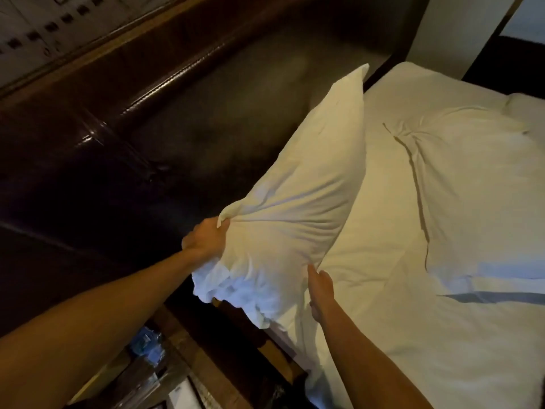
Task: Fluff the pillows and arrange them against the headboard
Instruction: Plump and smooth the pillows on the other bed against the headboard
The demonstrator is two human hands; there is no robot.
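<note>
L hand (205, 239) fingers clenched on pillow (298, 202) corner, R hand (321, 290) fingers open flat on its side, by headboard (177, 128).

Two bare forearms show, coming in from the near edge, each ending in a bare hand. The left hand (203, 239) and its forearm carry no sleeve, watch, ring or glove that can be seen; the forearm is long and smooth, widening toward the near left corner. The right hand (320, 293) is likewise uncovered, its fingers (313, 274) slim, the wrist and forearm plain; both are dimly lit.
</note>
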